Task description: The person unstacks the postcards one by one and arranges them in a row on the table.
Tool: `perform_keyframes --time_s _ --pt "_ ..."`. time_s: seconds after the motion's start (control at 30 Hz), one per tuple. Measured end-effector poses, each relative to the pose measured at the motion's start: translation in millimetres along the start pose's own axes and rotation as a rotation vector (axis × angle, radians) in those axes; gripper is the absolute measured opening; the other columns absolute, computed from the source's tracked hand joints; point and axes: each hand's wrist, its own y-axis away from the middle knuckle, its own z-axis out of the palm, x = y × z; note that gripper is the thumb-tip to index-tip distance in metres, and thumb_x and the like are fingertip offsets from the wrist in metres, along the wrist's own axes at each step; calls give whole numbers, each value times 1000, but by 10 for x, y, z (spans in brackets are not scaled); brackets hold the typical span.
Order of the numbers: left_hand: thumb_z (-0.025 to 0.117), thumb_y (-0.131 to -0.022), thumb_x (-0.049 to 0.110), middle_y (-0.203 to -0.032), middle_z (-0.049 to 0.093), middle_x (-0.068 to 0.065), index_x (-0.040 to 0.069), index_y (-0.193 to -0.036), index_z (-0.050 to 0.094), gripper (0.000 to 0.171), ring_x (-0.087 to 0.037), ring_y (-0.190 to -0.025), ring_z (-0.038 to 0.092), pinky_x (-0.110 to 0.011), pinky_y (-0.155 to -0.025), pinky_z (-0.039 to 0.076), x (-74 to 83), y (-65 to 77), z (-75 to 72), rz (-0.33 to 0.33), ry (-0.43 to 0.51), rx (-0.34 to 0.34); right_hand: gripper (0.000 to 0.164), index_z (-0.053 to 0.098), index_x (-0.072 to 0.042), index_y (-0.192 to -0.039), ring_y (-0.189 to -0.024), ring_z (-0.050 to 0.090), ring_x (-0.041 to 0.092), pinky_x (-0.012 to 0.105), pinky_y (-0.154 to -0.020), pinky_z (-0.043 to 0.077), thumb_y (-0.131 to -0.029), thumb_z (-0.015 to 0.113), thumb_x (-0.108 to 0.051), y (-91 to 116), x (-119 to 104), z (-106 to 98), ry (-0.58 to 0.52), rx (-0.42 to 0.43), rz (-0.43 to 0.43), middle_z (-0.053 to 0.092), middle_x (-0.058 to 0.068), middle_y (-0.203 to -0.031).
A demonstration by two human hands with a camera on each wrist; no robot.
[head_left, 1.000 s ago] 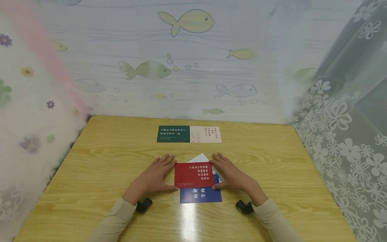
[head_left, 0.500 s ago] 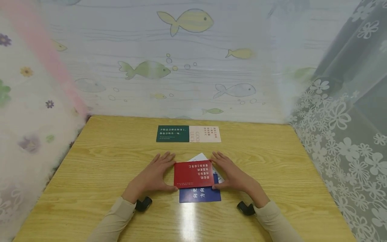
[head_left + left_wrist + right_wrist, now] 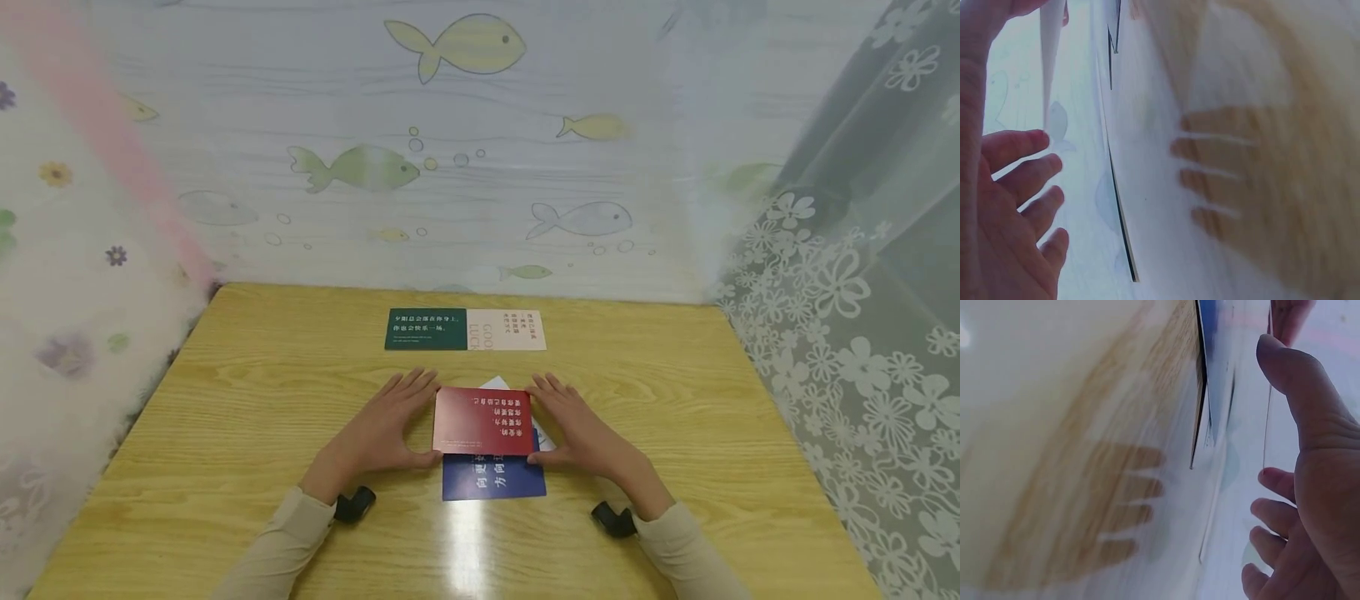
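A red card (image 3: 483, 421) with white writing is held level by its corners above the table. My left hand (image 3: 378, 429) pinches its left side, thumb at the near corner and index finger at the far one. On the opposite side my right hand (image 3: 585, 433) grips it the same way. Both wrist views show the card edge-on, raised off the tabletop, with the other fingers spread. Beneath it lie a blue card (image 3: 493, 485) with white characters and a white card (image 3: 497, 382) set at an angle, both partly covered by the red one.
Toward the back of the wooden table (image 3: 262, 375), a dark green card (image 3: 425, 333) and a pale pink card (image 3: 525, 333) lie side by side. Fish-patterned fabric (image 3: 465, 108) hangs behind the table. Lace cloth (image 3: 870, 367) is at the right.
Both hands have raised the red card off the other cards and slightly away from me. More of the blue card shows now. The cards at the back have stayed put.
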Motion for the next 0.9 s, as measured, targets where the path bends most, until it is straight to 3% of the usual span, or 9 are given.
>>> perform_keyframes --time_s 0.3,0.67,0.9 --pt "80 -80 51 -164 35 -12 3 -157 38 100 -32 -154 27 -51 -126 22 30 -24 25 44 -5 49 102 35 -3 -157 -156 13 40 60 -125 14 -78 89 -37 65 23 -24 -34 31 11 23 19 -167" --pt "81 -80 54 -166 32 -9 5 -157 37 102 -29 -156 23 -49 -128 17 73 -67 36 23 37 5 101 33 -4 -158 -156 12 39 63 -124 14 -78 90 -30 143 74 -46 -95 45 11 22 18 -168" --pt "81 -80 56 -166 32 -8 6 -158 36 102 -29 -156 23 -51 -127 17 113 -106 64 30 61 13 101 33 -4 -158 -156 12 40 65 -124 13 -78 90 -28 193 102 -72 -103 46 15 21 19 -168"
